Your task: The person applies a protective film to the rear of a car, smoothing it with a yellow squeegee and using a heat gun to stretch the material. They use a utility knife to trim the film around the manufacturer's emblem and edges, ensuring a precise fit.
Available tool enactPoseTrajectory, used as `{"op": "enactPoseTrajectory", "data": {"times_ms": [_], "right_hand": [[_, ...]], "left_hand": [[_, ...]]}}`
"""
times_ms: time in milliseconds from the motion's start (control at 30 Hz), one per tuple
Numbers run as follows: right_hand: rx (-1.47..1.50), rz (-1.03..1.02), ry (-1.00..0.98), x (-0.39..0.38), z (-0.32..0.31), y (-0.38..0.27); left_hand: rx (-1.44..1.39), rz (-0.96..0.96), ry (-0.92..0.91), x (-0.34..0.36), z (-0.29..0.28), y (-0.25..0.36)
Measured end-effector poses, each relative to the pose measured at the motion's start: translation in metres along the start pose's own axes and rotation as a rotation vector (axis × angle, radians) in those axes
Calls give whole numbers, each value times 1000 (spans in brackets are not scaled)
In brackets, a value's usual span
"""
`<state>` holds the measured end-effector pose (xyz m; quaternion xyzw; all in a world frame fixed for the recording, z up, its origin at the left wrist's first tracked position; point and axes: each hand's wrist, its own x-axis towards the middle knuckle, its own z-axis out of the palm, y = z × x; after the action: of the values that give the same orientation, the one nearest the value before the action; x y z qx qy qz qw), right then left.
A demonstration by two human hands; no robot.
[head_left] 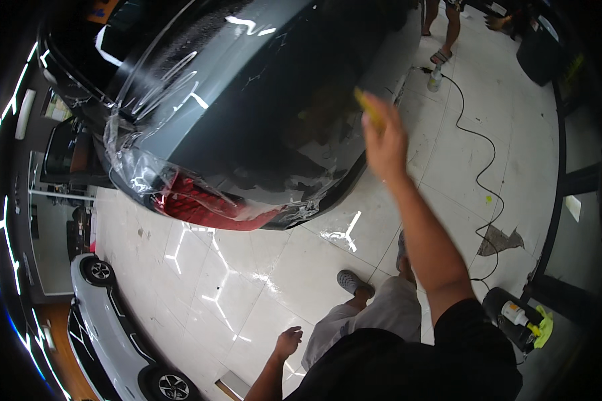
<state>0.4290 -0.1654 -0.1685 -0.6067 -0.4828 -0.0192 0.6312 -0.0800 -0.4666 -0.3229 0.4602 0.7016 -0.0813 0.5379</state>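
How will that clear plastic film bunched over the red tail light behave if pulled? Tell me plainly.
The clear plastic film is probably floppy and light: it hangs wrinkled off the dark car body. It looks wet and glossy, so likely slippery. Its thin, crumpled edges by the red tail light suggest it could crease or tear.

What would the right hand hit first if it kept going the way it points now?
Most likely the dark car's body panel, just beyond the right hand and its yellow tool. Depth is unclear; the tool's tip may already touch it.
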Motion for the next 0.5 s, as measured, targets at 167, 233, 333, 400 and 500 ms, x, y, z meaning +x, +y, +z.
{"op": "enactPoseTrajectory", "data": {"times_ms": [167, 233, 333, 400, 500], "right_hand": [[-196, -140, 5, -57, 34, 25], [-188, -117, -2, -166, 71, 32], [-34, -132, -486, -251, 78, 24], [64, -28, -231, -242, 68, 35], [64, 90, 84, -142, 30, 49]], "left_hand": [[504, 195, -105, 19, -2, -20], [426, 121, -110, 22, -11, -13], [593, 207, -142, 26, -24, -16], [546, 266, -83, 37, -40, -27], [363, 182, -51, 43, -44, -33]]}}
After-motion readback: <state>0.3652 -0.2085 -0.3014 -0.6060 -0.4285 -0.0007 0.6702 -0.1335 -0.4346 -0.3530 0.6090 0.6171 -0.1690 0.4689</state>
